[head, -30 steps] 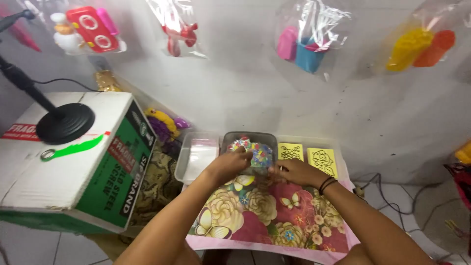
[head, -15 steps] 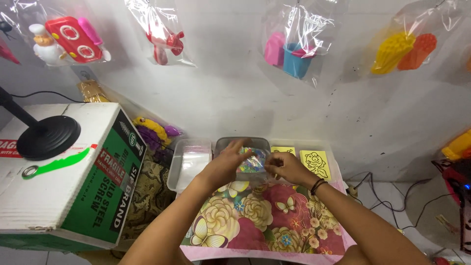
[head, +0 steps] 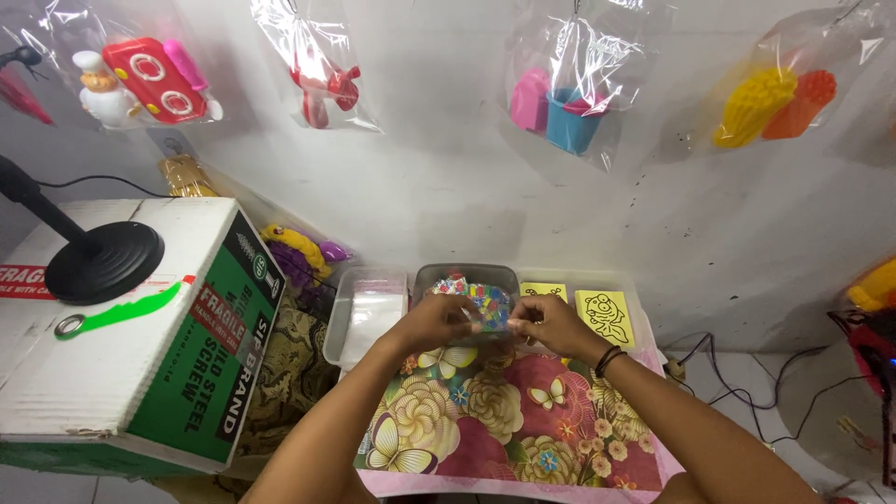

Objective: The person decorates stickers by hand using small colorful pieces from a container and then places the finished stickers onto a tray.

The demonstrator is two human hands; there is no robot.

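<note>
Multicoloured small packet (head: 487,306), clear wrap over bright mixed pieces; pinched between 2 hands, left hand (head: 431,322) and right hand (head: 553,324), grip closed on it, directly above grey tray (head: 467,273).

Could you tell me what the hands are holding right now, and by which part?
Both the left hand and right hand pinch a small clear packet of colourful bits by its side edges, above the dark tray.

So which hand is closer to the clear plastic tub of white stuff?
Left. The left hand is just right of the clear tub; the right hand is farther right, nearer the yellow cards.
</note>
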